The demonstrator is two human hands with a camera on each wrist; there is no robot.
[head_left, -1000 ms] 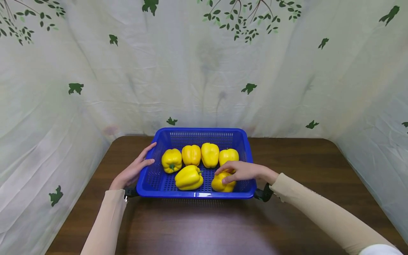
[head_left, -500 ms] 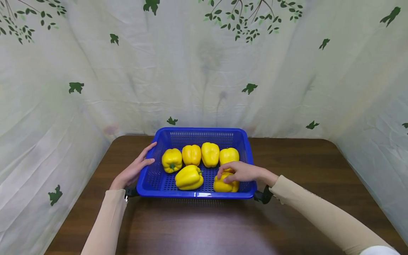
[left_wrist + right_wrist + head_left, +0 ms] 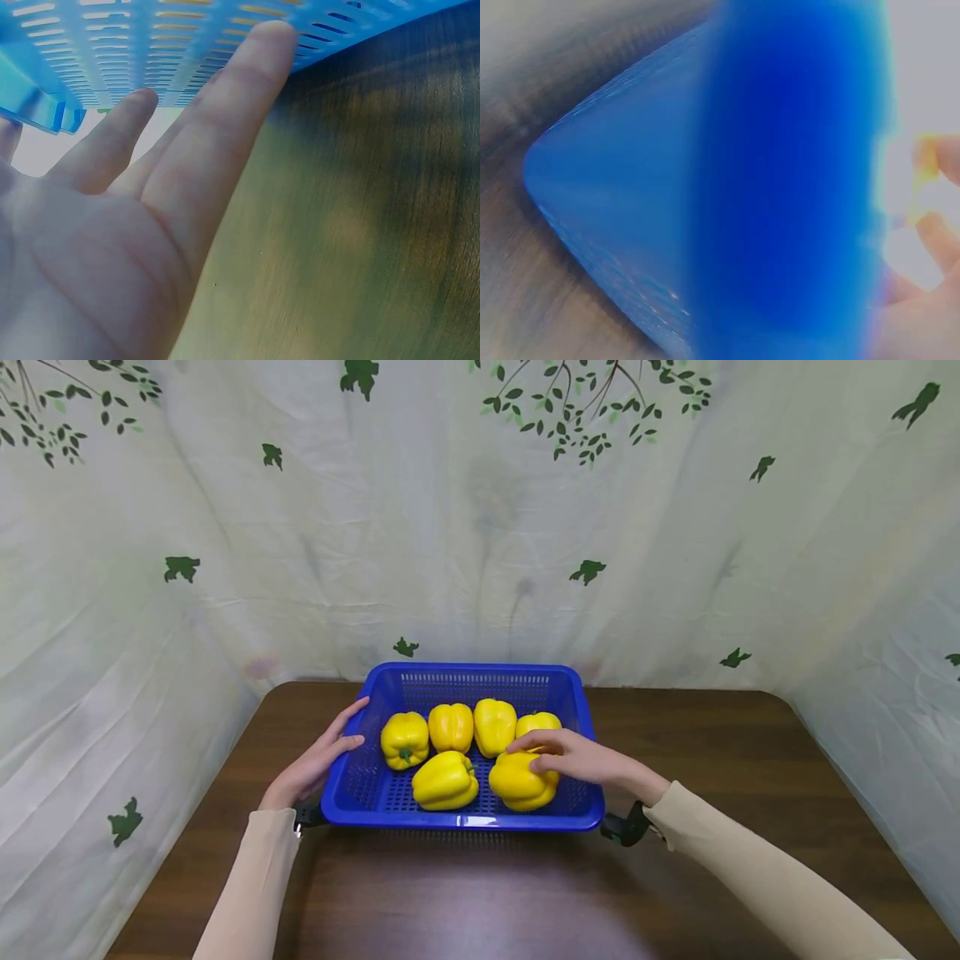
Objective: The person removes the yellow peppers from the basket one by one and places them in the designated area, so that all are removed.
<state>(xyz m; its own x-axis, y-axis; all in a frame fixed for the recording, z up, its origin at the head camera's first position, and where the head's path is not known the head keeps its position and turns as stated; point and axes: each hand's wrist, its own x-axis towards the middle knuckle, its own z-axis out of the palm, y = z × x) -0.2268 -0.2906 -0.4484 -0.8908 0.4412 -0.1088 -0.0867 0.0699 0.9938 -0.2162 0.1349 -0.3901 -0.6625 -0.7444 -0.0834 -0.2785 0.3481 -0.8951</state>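
Several yellow bell peppers sit in a blue perforated plastic basket [image 3: 465,819]. Four stand along the back row. One bell pepper [image 3: 445,781] lies in front at left, its stem to the right. At front right, my right hand [image 3: 581,758] holds another bell pepper [image 3: 517,785] from above, thumb and fingers about its upper side; the fingers partly cover the rear-right pepper [image 3: 538,722]. My left hand [image 3: 311,766] rests along the basket's left side, its straight fingers [image 3: 210,120] against the outer wall in the left wrist view. The blurred basket blocks most of the right wrist view.
The basket stands on a dark brown wooden table [image 3: 480,893], near its far edge. A pale curtain [image 3: 480,527] printed with leaves hangs behind and on both sides. A black wrist camera [image 3: 626,827] sits close to the basket's front right corner.
The front-right bell pepper first shifts slightly right, then turns and moves back to the left under my right hand, which has risen a little. My left hand and the basket keep their places.
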